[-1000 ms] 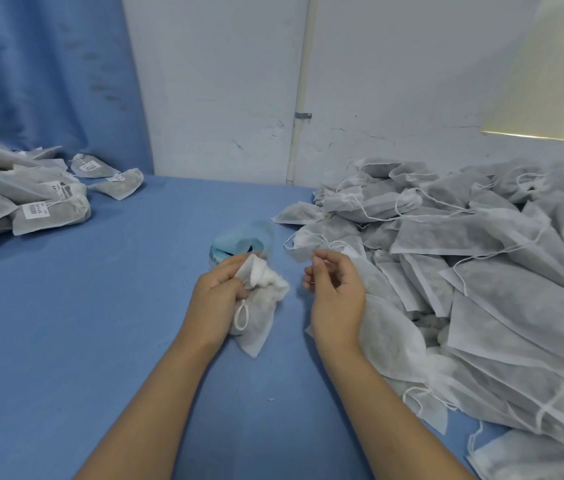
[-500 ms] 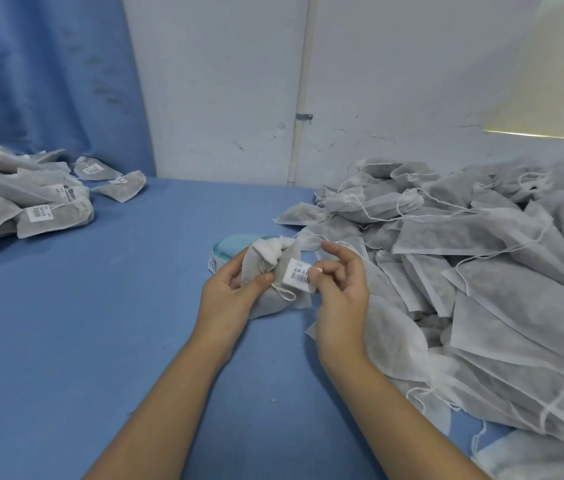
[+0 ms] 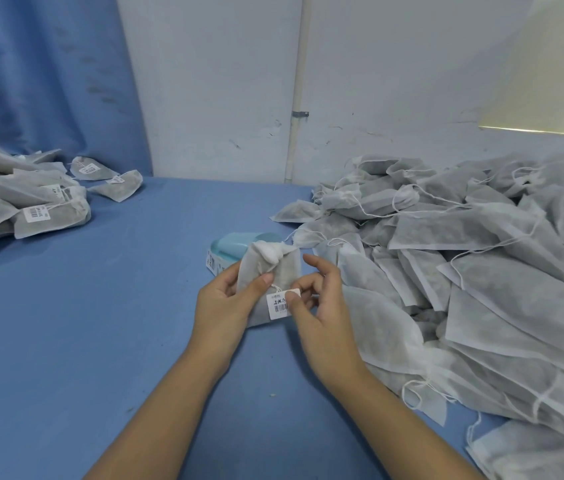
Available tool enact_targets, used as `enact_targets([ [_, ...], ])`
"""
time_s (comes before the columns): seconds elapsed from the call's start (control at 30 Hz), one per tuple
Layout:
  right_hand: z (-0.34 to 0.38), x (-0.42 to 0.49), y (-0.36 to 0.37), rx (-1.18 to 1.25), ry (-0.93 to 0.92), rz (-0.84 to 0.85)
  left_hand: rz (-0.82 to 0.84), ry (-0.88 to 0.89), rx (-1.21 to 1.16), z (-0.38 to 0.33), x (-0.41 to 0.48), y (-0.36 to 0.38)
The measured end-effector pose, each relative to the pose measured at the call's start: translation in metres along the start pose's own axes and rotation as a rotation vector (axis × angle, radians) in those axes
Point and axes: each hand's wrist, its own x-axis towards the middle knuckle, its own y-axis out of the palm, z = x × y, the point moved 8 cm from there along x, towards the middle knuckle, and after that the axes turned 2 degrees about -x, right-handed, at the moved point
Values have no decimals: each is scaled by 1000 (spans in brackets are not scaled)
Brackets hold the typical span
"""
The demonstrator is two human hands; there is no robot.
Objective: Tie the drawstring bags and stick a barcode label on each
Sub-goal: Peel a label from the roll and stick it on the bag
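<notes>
My left hand (image 3: 226,301) grips a small white drawstring bag (image 3: 280,268) upright over the blue table, thumb across its front, its gathered neck at the top. A white barcode label (image 3: 278,304) lies on the bag's lower front. My right hand (image 3: 320,299) presses the label's right edge with its thumb, the other fingers loosely curled beside the bag.
A large heap of unlabelled white bags (image 3: 464,271) with loose strings fills the right side. A smaller pile of labelled bags (image 3: 27,206) sits at the far left. A light blue label holder (image 3: 235,245) stands just behind the held bag. Blue tabletop (image 3: 100,323) lies between.
The bag was turned upright in my left hand. My right hand brought a barcode label onto its front and moved it down to the lower part, where the thumb now presses it.
</notes>
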Motion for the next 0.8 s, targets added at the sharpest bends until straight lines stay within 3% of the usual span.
enact_targets([
  [0.27,-13,0,-3,-114,109,-67,-27,2,4,0,-2,1],
  [0.4,-15,1,-5,-147,156,-74,-46,-90,-70,5,-1,-2],
  [0.57,-14,5,-3,217,223,-115,85,-203,-304,12,-5,18],
  [0.8,-22,2,-3,418,357,-169,178,-303,-350,21,-8,26],
])
